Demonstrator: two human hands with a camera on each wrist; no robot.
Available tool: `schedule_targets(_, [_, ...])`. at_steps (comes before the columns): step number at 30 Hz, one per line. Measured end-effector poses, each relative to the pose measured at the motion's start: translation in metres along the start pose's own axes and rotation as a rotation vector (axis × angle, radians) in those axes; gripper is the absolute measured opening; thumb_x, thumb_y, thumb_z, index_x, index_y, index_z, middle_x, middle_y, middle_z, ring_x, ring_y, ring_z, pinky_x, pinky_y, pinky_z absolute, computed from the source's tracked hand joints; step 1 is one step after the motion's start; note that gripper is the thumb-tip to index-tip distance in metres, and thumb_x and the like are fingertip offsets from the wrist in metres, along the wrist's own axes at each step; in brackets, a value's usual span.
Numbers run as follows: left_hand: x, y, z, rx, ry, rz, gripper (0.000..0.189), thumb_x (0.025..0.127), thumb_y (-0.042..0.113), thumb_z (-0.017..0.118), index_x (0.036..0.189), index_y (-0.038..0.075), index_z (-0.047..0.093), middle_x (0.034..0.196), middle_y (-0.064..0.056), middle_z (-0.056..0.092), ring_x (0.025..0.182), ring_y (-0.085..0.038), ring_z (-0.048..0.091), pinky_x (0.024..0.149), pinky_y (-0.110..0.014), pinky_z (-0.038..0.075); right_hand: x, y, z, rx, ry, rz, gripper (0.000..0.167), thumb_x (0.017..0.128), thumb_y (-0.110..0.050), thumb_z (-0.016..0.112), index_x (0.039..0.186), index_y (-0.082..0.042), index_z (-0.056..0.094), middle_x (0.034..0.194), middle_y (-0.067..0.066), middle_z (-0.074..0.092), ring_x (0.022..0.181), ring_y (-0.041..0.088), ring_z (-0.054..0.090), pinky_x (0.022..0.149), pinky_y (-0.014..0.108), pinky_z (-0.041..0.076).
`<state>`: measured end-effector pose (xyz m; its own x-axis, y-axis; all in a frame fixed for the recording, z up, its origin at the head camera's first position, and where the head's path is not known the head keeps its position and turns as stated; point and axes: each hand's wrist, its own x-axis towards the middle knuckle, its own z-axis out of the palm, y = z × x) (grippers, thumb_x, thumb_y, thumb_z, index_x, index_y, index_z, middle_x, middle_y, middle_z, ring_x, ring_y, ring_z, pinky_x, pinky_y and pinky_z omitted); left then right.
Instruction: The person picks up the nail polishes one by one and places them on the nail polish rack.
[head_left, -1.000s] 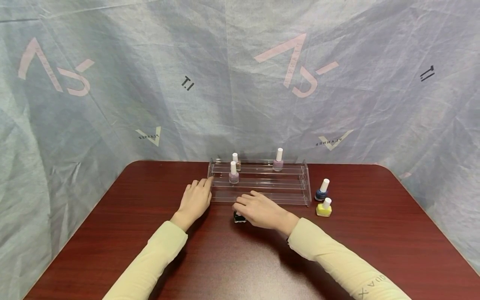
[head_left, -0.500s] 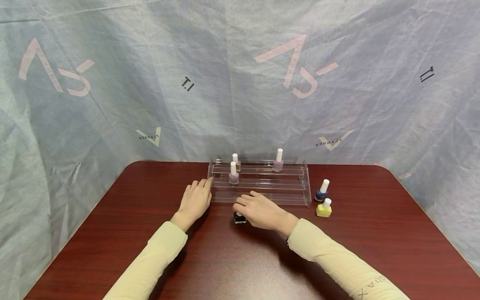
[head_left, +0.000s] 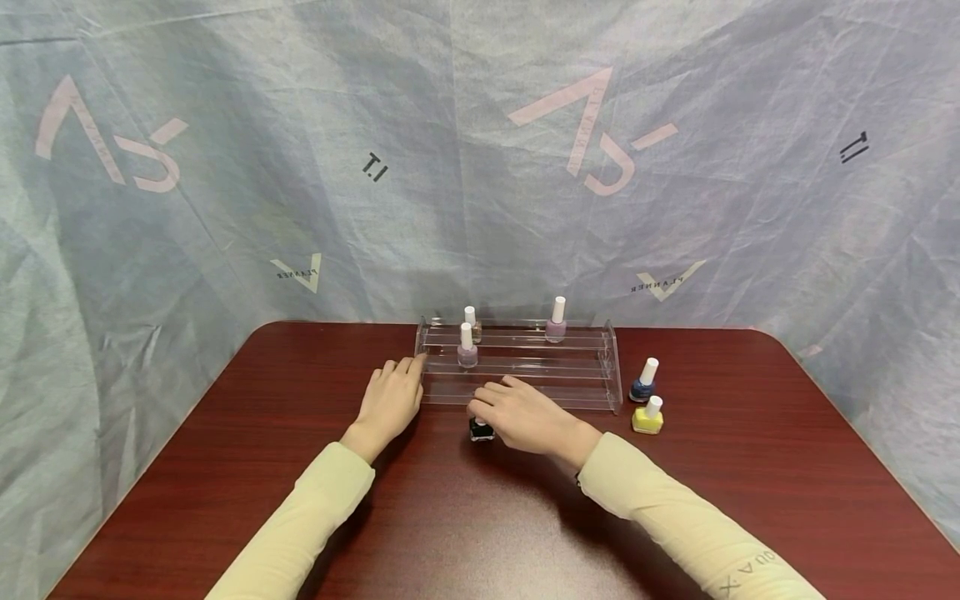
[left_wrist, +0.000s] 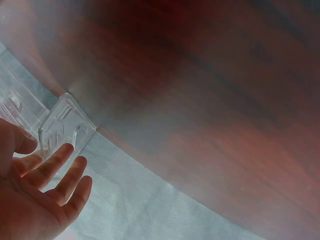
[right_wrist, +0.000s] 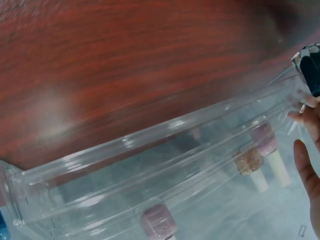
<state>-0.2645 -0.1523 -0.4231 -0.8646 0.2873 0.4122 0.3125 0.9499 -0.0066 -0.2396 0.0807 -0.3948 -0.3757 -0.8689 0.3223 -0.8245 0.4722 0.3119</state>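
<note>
My right hand (head_left: 521, 417) holds a black nail polish bottle (head_left: 482, 430) by its top, in front of the clear tiered rack (head_left: 525, 392). The fingers hide most of its cap; the dark glass bottom (right_wrist: 311, 70) shows in the right wrist view. At the rack's left end, my left hand (head_left: 392, 396) touches the side panel (left_wrist: 65, 125) with loosely extended fingers. On the rack's tiers stand a pale mauve bottle (head_left: 468, 357), a glittery brown one (right_wrist: 248, 161) behind it, and a purple one (head_left: 556, 330) further right.
Right of the rack, a dark blue polish bottle (head_left: 642, 388) and a yellow one (head_left: 648, 419) stand on the dark red wooden table (head_left: 465, 533). A grey printed cloth (head_left: 420, 208) hangs behind the table's far edge.
My right hand has risen slightly and shifted a little toward the rack with the black nail polish bottle. My left hand has stayed at the rack's end.
</note>
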Motion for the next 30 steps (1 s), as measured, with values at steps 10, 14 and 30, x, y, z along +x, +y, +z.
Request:
schedule_targets(10, [-0.001,0.000,-0.001,0.003,0.004,-0.002,0.043,0.087,0.014,0.055,0.129,0.007,0.049,0.113,-0.010,0.061,0.098,-0.031,0.056,0.078,-0.043,0.046,-0.003,0.009,-0.008,-0.029,0.038,-0.005,0.018,0.081,-0.009,0.056,0.097,-0.017,0.056,0.090,-0.006,0.057,0.086,0.013,0.054,0.072,0.030,0.043])
schedule_targets(14, [-0.001,0.000,-0.001,0.003,0.007,0.000,0.043,0.087,0.014,0.055,0.129,0.007,0.049,0.113,-0.009,0.061,0.098,-0.031,0.056,0.078,-0.043,0.046,-0.004,0.012,-0.013,-0.016,0.042,0.010,0.018,0.080,-0.006,0.057,0.095,-0.017,0.055,0.089,-0.006,0.056,0.086,0.013,0.054,0.075,0.032,0.044])
schedule_targets(30, [0.000,-0.001,0.001,0.005,-0.005,0.001,0.044,0.088,0.015,0.054,0.130,0.007,0.048,0.114,-0.009,0.060,0.099,-0.031,0.055,0.078,-0.043,0.046,-0.014,0.035,-0.021,-0.014,0.101,0.055,0.025,0.073,0.000,0.056,0.093,-0.015,0.057,0.086,-0.004,0.055,0.082,0.014,0.053,0.068,0.029,0.039])
